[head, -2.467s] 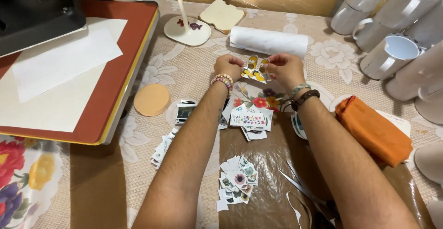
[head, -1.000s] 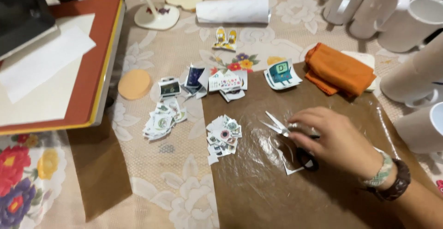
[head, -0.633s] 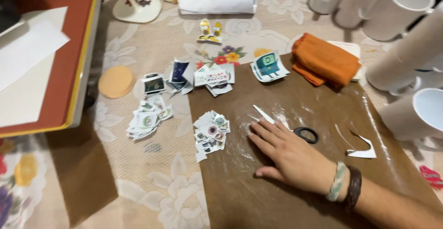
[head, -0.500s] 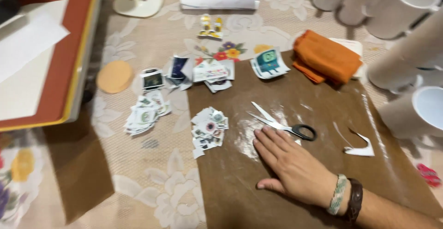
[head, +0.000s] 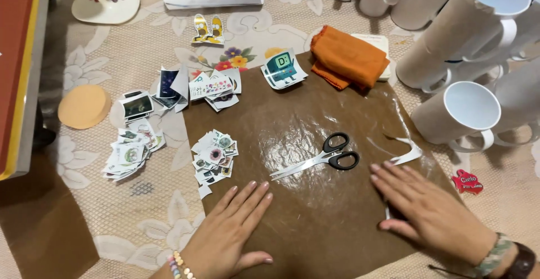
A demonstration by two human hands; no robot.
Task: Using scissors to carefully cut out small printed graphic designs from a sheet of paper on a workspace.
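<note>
Brown sheet (head: 315,144): spread mid-surface, pinned flat by left hand (head: 228,231) and right hand (head: 430,208), fingers splayed, gripping nothing. Black-handled scissors (head: 323,158) lie on it between both hands. Cut-out picture pile (head: 214,158) overlaps its left edge; white mugs (head: 458,110) just right.

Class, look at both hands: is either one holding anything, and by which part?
Nothing is held. The left hand and right hand lie flat, open, on the brown sheet; the scissors lie untouched between them.
</note>
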